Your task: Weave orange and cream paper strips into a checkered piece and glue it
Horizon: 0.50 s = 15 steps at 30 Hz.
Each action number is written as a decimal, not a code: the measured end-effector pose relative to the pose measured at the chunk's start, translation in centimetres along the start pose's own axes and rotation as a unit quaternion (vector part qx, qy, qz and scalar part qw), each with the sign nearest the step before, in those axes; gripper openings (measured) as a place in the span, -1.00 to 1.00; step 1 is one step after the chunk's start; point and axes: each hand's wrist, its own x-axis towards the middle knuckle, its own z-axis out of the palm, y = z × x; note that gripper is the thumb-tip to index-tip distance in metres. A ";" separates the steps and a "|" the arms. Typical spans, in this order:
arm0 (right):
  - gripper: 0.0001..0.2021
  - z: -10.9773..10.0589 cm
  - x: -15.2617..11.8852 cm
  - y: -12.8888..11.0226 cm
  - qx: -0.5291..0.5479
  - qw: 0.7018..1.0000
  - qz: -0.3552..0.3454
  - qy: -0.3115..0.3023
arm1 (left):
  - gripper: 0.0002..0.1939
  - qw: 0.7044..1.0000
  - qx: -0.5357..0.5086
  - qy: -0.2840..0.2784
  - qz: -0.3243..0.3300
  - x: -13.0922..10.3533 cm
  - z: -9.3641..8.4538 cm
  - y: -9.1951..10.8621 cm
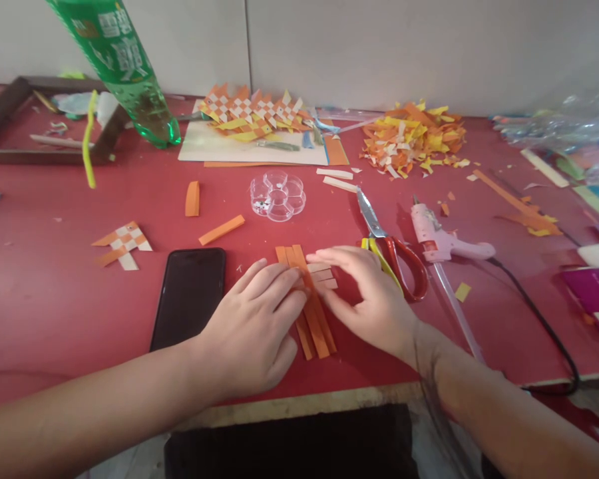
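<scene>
Side by side before me lie orange paper strips (pixel 315 326), crossed by several short white paper strips (pixel 323 275). My left hand (pixel 262 319) rests on the crossing from the left, its fingers bent down and closed on the strips, hiding part of the weave. From the right, my right hand (pixel 367 296) has thumb and forefinger at the two sides of the white strip ends, gripping them. Scissors (pixel 372 216) with one red and one yellow handle lie just beyond my right hand. A black phone (pixel 188 293) lies left of my left hand.
A woven paper fish (pixel 124 243) and loose orange strips (pixel 221 229) lie to the left. Behind are a clear round tray (pixel 278 211), woven fish on a board (pixel 199 148), paper scraps (pixel 414 140) and a green bottle (pixel 124 66). A corded pink glue gun (pixel 442 239) lies right.
</scene>
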 end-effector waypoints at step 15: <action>-0.49 -12.0 -2.5 11.0 -0.250 0.926 0.283 -0.018 | -0.51 0.999 0.029 0.011 0.009 0.1 0.2 0.0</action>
